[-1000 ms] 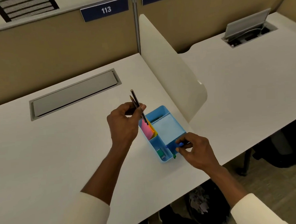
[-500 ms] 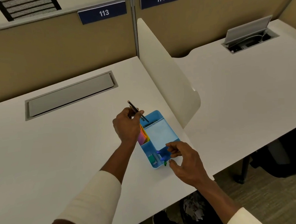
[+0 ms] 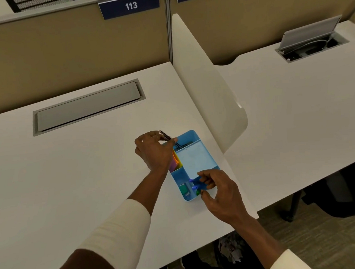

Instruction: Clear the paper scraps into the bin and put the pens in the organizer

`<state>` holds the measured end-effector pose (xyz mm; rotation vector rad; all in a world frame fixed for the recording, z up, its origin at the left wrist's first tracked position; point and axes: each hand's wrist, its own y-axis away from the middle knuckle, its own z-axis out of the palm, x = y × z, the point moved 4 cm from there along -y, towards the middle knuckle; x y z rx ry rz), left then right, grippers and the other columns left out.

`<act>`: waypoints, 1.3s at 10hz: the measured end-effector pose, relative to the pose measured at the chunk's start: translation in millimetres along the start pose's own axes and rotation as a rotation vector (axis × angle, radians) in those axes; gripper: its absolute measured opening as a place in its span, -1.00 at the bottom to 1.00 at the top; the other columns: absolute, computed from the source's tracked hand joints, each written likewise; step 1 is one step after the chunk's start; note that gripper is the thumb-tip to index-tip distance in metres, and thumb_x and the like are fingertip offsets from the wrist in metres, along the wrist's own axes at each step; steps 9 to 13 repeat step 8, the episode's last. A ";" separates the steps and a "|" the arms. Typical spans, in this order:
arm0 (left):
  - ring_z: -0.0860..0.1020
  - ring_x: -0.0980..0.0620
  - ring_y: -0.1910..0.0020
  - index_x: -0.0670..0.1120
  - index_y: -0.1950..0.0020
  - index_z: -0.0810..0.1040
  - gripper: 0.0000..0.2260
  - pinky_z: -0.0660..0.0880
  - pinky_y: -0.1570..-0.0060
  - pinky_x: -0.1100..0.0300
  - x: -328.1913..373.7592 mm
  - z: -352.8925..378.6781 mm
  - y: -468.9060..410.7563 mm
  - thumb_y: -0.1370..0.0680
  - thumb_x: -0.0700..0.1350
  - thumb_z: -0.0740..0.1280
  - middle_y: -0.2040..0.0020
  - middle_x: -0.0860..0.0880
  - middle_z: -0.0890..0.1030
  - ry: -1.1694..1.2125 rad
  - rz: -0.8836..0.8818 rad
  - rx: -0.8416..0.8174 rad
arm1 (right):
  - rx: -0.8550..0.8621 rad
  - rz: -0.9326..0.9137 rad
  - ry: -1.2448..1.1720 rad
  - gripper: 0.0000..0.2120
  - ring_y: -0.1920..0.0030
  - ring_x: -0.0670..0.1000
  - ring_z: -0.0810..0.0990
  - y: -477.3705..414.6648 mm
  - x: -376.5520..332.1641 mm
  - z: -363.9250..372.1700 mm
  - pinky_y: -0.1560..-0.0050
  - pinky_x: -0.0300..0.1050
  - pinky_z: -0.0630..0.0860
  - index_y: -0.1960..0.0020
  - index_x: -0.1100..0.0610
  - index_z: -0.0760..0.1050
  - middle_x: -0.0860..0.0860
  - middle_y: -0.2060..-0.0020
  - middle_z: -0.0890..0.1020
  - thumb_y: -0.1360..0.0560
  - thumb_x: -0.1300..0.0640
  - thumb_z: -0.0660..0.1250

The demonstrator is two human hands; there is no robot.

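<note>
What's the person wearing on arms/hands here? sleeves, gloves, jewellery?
Both arms wear long cream sleeves. The left sleeve is pushed up the forearm, with faint horizontal creases; the right sleeve shows only at the frame's bottom edge, ending above the wrist. The left hand and right hand are bare: no gloves, rings, watch or bracelet visible. No logos or markings on the fabric.

Even, soft indoor light from above, fairly bright; no hard glare. White desk reads slightly warm, w/ faint soft shadows under both hands and beside the organizer. Under-desk area at bottom right is dim. Wide-angle bend: desk edges and divider curve toward frame edges. Slight softness overall; pens a bit smeared, sign "113" legible.
</note>
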<state>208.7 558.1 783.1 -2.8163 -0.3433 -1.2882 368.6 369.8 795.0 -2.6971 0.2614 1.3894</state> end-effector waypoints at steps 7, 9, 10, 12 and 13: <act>0.43 -0.12 -0.47 0.03 -0.14 0.72 -0.53 0.40 -0.37 -0.13 -11.9 -16.1 -6.6 -0.37 0.27 0.62 -0.32 -0.07 0.64 0.011 -0.074 -0.184 | 0.036 0.020 -0.019 -0.53 -0.09 -0.05 0.68 -0.2 1.0 1.7 -0.15 -0.28 0.64 -0.29 0.15 0.57 -0.02 -0.09 0.68 -0.42 0.34 0.57; 0.49 -0.07 -0.43 0.01 -0.19 0.70 -0.54 0.43 -0.40 -0.09 -11.9 -36.8 0.4 -0.42 0.25 0.59 -0.31 -0.02 0.65 0.032 -0.030 -0.087 | 0.044 0.039 -0.055 -0.54 -0.10 -0.06 0.68 -0.6 2.3 1.8 -0.18 -0.21 0.66 -0.28 0.17 0.58 0.00 -0.10 0.69 -0.43 0.39 0.55; 0.49 -0.07 -0.43 0.01 -0.19 0.70 -0.54 0.43 -0.40 -0.09 -11.9 -36.8 0.4 -0.42 0.25 0.59 -0.31 -0.02 0.65 0.032 -0.030 -0.087 | 0.044 0.039 -0.055 -0.54 -0.10 -0.06 0.68 -0.6 2.3 1.8 -0.18 -0.21 0.66 -0.28 0.17 0.58 0.00 -0.10 0.69 -0.43 0.39 0.55; 0.49 -0.07 -0.43 0.01 -0.19 0.70 -0.54 0.43 -0.40 -0.09 -11.9 -36.8 0.4 -0.42 0.25 0.59 -0.31 -0.02 0.65 0.032 -0.030 -0.087 | 0.044 0.039 -0.055 -0.54 -0.10 -0.06 0.68 -0.6 2.3 1.8 -0.18 -0.21 0.66 -0.28 0.17 0.58 0.00 -0.10 0.69 -0.43 0.39 0.55; 0.49 -0.07 -0.43 0.01 -0.19 0.70 -0.54 0.43 -0.40 -0.09 -11.9 -36.8 0.4 -0.42 0.25 0.59 -0.31 -0.02 0.65 0.032 -0.030 -0.087 | 0.044 0.039 -0.055 -0.54 -0.10 -0.06 0.68 -0.6 2.3 1.8 -0.18 -0.21 0.66 -0.28 0.17 0.58 0.00 -0.10 0.69 -0.43 0.39 0.55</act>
